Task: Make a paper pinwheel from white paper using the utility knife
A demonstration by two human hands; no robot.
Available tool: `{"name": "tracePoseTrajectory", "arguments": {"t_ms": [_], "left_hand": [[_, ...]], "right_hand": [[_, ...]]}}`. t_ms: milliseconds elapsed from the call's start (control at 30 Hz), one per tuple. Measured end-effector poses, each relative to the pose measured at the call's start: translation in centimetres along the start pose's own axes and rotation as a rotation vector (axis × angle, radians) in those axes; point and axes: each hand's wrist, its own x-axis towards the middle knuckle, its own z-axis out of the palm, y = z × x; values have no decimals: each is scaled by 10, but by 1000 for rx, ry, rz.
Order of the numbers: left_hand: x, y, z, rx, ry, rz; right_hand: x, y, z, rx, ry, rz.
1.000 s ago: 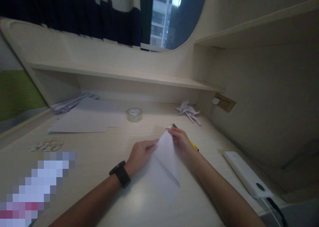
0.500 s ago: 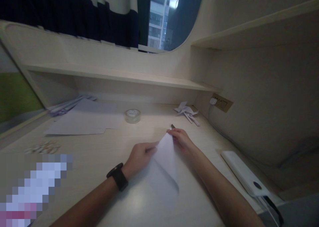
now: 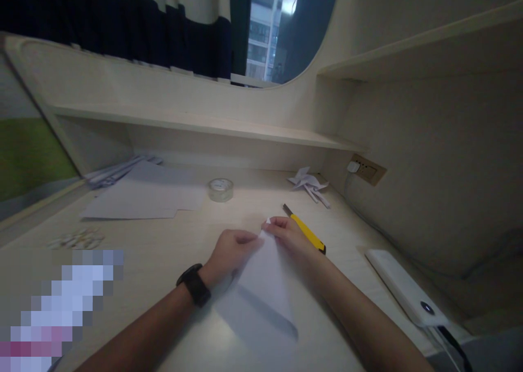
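A sheet of white paper (image 3: 267, 285), folded over to a point at its far end, lies in front of me on the desk. My left hand (image 3: 237, 252), with a dark watch on its wrist, pinches its left edge near the tip. At the tip itself, the fingers of my right hand (image 3: 288, 236) are closed on the paper. Just beyond my right hand lies a yellow utility knife (image 3: 307, 233), its blade end pointing away; my hand and forearm are close beside it.
A roll of clear tape (image 3: 220, 190) stands farther back. White paper sheets (image 3: 143, 195) lie at the left, near a small pile of pale bits (image 3: 77, 238). A paper pinwheel (image 3: 307, 182) rests at the back right. A white power strip-like device (image 3: 404, 285) with cables is at right.
Both hands have come closer together at the paper's tip, and my right hand has shifted left and nearer to me. The yellow knife, mostly hidden before, now shows.
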Motion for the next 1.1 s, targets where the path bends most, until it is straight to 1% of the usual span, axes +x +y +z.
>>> {"name": "tracePoseTrajectory", "arguments": {"t_ms": [100, 267, 500, 633, 800, 967, 1100], "left_hand": [[0, -2, 0, -4, 8, -10], [2, -4, 0, 61, -8, 3], [4, -6, 0, 171, -19, 110], [4, -5, 0, 193, -13, 152], [2, -4, 0, 209, 2, 145], [1, -4, 1, 225, 5, 154], [2, -4, 1, 221, 11, 150]], "right_hand": [[2, 3, -1, -11, 31, 8], [7, 5, -6, -22, 57, -29], [7, 3, -8, 6, 14, -33], [8, 1, -11, -13, 5, -33], [12, 3, -15, 7, 109, -3], [11, 3, -16, -49, 99, -28], [9, 3, -14, -4, 87, -50]]}}
